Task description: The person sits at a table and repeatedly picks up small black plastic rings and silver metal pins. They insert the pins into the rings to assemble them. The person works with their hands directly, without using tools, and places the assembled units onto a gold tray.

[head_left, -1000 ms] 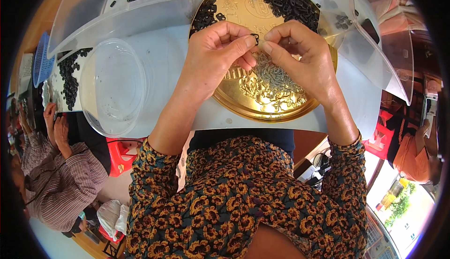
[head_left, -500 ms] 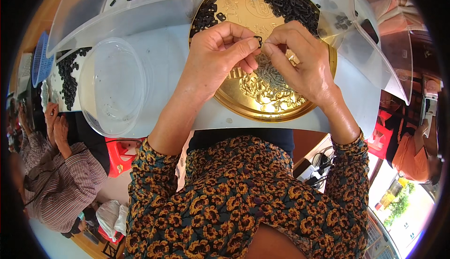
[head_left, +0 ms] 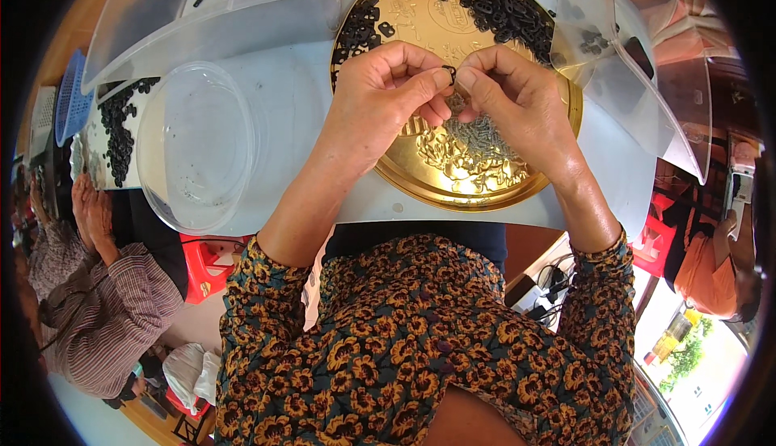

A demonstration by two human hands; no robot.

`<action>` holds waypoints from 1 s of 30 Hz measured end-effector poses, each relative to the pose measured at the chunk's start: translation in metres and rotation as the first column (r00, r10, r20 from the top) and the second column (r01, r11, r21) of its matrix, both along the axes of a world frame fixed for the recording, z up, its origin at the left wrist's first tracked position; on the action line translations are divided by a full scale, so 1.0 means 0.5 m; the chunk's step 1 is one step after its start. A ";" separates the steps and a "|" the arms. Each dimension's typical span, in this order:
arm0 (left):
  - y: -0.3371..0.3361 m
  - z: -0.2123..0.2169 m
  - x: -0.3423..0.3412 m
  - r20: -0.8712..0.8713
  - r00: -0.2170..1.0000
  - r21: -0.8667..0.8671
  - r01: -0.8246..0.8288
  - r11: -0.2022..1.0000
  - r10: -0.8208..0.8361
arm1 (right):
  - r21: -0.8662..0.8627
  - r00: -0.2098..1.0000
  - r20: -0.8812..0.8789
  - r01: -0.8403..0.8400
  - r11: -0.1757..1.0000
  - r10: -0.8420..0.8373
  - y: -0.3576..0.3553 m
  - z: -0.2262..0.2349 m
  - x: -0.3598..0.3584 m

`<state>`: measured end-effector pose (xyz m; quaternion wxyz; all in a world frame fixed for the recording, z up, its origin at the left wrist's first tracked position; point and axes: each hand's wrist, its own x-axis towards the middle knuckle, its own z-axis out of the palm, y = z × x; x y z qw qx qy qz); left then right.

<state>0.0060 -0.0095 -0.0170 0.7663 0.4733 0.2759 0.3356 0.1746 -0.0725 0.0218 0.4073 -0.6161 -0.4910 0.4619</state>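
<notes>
Above a round golden tray (head_left: 477,205), my left hand (head_left: 376,103) pinches a small black ring-like part (head_left: 449,74) between thumb and forefinger. My right hand (head_left: 521,107) meets it from the other side, thumb and forefinger pressed together at the part's edge. Whatever its fingertips hold is too small to make out. Beneath the hands lies a heap of tiny silver metal pieces (head_left: 489,137) on the tray. Many small black parts (head_left: 497,10) line the tray's far and left sides.
Left of the tray stands a clear round tub (head_left: 196,147). Transparent plastic bins (head_left: 234,38) flank the work at the far left and right. More black parts (head_left: 120,143) lie by a blue basket (head_left: 71,98). A co-worker in a striped sleeve (head_left: 133,284) sits at left, near a red stool (head_left: 202,268).
My right hand has shifted slightly left, and its fingertips have closed up to the black part. My left hand has barely moved. The co-worker's hands at left have come closer together.
</notes>
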 end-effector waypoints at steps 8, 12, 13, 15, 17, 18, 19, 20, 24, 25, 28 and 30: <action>0.001 0.006 -0.001 0.013 1.000 -0.062 -0.003 0.998 0.004 | 0.426 0.778 0.622 -0.240 0.872 -0.090 0.004 0.013 0.030; 0.001 0.006 -0.002 0.003 1.000 -0.061 0.000 0.998 0.000 | 0.482 0.684 0.724 -0.416 0.771 -0.084 0.012 0.005 0.033; 0.000 0.007 -0.002 0.003 1.000 -0.062 -0.001 0.998 0.001 | 0.493 0.659 0.746 -0.453 0.743 -0.093 0.014 0.001 0.034; 0.000 0.009 -0.001 0.001 1.000 -0.065 -0.004 0.998 0.004 | 0.488 0.627 0.770 -0.462 0.740 -0.117 0.014 0.000 0.033; -0.002 0.006 -0.002 0.001 1.000 -0.051 0.007 0.999 -0.007 | 0.481 0.594 0.794 -0.485 0.730 -0.129 0.015 0.001 0.032; -0.001 0.006 -0.002 0.001 1.000 -0.041 0.012 0.999 -0.012 | 0.478 0.576 0.807 -0.506 0.719 -0.131 0.018 0.004 0.031; -0.001 0.007 -0.002 -0.002 1.000 -0.042 0.013 0.999 -0.013 | 0.473 0.558 0.819 -0.526 0.707 -0.134 0.020 0.007 0.031; -0.003 0.009 -0.002 -0.005 1.000 -0.043 0.014 0.999 -0.015 | 0.464 0.547 0.827 -0.536 0.705 -0.128 0.021 0.009 0.032; -0.007 0.022 -0.001 -0.016 1.000 -0.044 0.015 0.999 -0.015 | 0.437 0.507 0.853 -0.569 0.697 -0.122 0.023 0.017 0.037; -0.007 0.023 -0.002 -0.009 1.000 -0.041 0.015 0.999 -0.016 | 0.434 0.501 0.857 -0.576 0.693 -0.121 0.024 0.017 0.038; -0.009 0.024 -0.001 0.009 1.000 -0.036 0.025 0.999 -0.025 | 0.410 0.473 0.877 -0.640 0.650 -0.087 0.022 0.019 0.044; -0.009 0.025 -0.001 0.010 0.999 -0.037 0.037 0.999 -0.036 | 0.409 0.512 0.858 -0.626 0.664 -0.046 0.020 0.019 0.042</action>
